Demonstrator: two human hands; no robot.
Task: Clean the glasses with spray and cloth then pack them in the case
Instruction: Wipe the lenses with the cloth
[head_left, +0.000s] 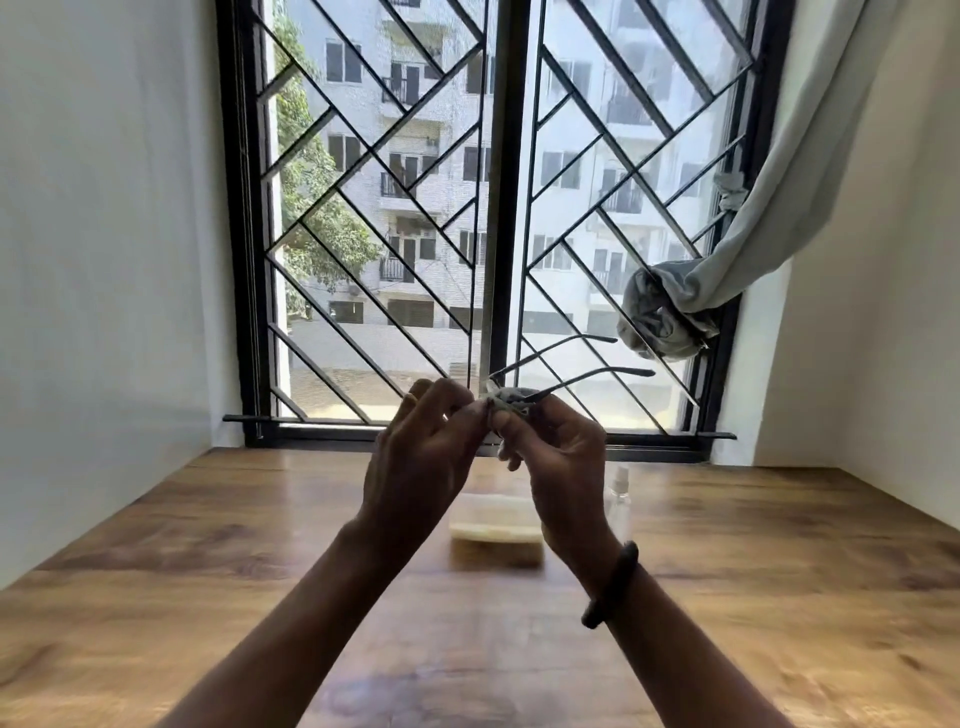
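Note:
I hold the glasses (571, 358) up in front of the window, their two thin dark temples pointing right. My left hand (421, 447) pinches the frame's front at its left side. My right hand (553, 452) presses a small grey cloth (506, 397) around the lens area, which the cloth and fingers hide. On the wooden table (208, 545) below my hands lies the pale translucent case (496, 525). A clear spray bottle (619, 493) stands just right of it, partly behind my right wrist.
A barred window (498, 208) fills the far wall. A grey curtain (727, 249) hangs knotted at the upper right. White walls close in the table on both sides.

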